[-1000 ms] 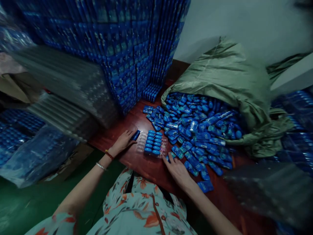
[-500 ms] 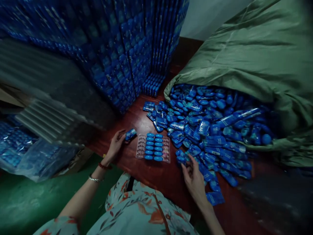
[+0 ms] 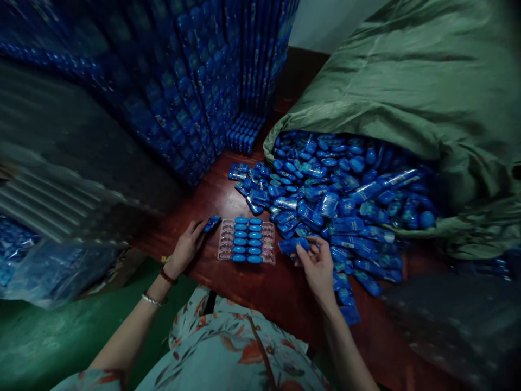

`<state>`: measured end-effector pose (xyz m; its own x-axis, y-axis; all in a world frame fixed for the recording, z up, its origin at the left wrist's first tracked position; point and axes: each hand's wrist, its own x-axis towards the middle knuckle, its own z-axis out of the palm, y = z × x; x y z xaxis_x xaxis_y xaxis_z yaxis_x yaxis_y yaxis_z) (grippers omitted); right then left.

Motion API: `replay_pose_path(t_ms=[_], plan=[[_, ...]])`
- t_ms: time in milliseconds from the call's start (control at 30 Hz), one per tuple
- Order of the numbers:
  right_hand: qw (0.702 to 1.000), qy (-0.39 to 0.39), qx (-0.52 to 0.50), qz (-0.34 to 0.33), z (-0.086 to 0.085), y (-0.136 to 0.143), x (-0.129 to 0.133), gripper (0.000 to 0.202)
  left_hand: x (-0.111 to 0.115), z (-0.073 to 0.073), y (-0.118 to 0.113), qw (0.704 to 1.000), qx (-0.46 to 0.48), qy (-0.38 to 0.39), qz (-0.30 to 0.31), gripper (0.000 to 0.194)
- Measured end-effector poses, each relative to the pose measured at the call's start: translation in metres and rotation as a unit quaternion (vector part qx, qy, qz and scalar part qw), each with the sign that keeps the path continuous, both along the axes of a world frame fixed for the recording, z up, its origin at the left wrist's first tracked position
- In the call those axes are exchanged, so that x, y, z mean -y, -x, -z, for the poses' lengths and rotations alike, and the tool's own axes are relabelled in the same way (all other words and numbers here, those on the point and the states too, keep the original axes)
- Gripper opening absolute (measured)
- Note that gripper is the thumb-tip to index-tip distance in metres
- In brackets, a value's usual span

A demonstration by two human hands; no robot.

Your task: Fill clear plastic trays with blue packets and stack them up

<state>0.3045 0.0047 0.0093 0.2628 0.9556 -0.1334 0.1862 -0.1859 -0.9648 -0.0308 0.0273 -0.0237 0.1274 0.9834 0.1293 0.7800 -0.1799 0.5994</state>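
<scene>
Clear tray [image 3: 226, 239], blue pieces in its middle columns, lay flat on the red-brown table [image 3: 228, 279]. At its nine o'clock, left hand [image 3: 189, 245]: fingertips closed on a small blue packet [image 3: 212, 223]. At three, right hand [image 3: 315, 259] pinched a blue sachet [image 3: 292, 246]. Loose packet pile [image 3: 309, 209] at two, spilling from green sack [image 3: 391, 87].

Clear plastic tray [image 3: 225, 240] flat on red-brown counter [image 3: 240, 282], two middle columns of six blue oval pieces [image 3: 241, 242], outer cups see-through. Glossy blue packet [image 3: 212, 223] in left fingers [image 3: 198, 229], beside tray. Blue pouch [image 3: 290, 246] in right fingers [image 3: 302, 253], opposite side.
</scene>
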Motion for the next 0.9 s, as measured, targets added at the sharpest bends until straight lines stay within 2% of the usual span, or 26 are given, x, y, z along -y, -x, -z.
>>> replay_pose_path(t_ms=[67,133,233,333,467,600,767,900], plan=[[0.995,-0.058,0.072,-0.030,0.001,0.007,-0.017,0.033,-0.002,-0.003,-0.002,1.000,-0.007,-0.025,-0.006,0.033],[0.978,-0.109,0.153,-0.086,0.005,0.012,-0.034,0.028,-0.005,-0.009,-0.006,0.998,0.019,-0.058,-0.019,0.030],[0.938,-0.159,0.236,-0.199,0.009,0.017,-0.049,0.027,-0.006,-0.019,-0.015,0.994,0.074,-0.076,-0.037,0.029],[0.899,-0.164,0.287,-0.289,0.011,0.017,-0.053,0.033,-0.005,-0.024,-0.029,0.990,0.114,-0.066,-0.041,0.026],[0.851,-0.140,0.392,-0.321,0.006,0.017,-0.052,0.042,-0.010,-0.021,-0.041,0.991,0.123,-0.058,0.007,0.020],[0.800,-0.106,0.466,-0.364,-0.007,0.022,-0.056,0.049,-0.025,-0.018,-0.038,0.993,0.088,-0.038,0.067,0.024],[0.752,-0.079,0.517,-0.401,-0.023,0.029,-0.063,0.056,-0.040,-0.025,-0.029,0.985,-0.029,-0.022,0.169,0.032],[0.736,-0.067,0.537,-0.407,-0.029,0.035,-0.064,0.053,-0.043,-0.037,-0.032,0.970,-0.134,-0.001,0.205,0.027]])
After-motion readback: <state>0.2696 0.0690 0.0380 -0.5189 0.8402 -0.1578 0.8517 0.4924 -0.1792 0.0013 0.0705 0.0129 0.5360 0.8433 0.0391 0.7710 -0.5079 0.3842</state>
